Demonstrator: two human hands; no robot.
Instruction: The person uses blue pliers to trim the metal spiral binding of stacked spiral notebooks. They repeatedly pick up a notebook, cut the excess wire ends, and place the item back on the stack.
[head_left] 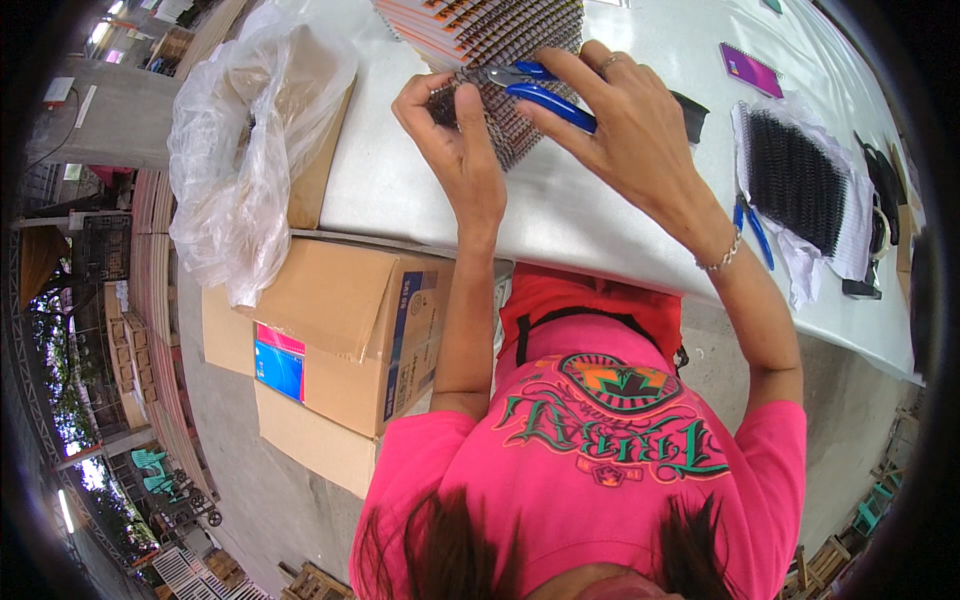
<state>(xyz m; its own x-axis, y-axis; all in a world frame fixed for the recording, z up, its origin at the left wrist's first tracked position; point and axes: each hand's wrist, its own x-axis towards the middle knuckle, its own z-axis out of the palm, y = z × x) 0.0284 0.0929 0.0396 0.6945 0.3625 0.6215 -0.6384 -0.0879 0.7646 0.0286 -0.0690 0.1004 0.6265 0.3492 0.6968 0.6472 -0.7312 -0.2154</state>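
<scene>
A stack of spiral notebooks [500, 40] lies at the far middle of the table, its rows of coil bindings toward me. My left hand [460, 150] is closed at the stack's left corner, thumb raised, around a dark spiral coil [440, 106]. In my right hand [630, 120] are wire cutters with blue handles [555, 104]. Their metal jaws reach the coils beside my left fingertips; whether they bite on wire is too small to tell.
Left of the stack, a clear plastic bag [240, 150] bulges over a box; a cardboard carton [330, 320] stands below the table edge. Rightward on the table [380, 200] lie black coils [795, 180] on paper, blue-handled pliers [757, 235] and a purple notebook [750, 68].
</scene>
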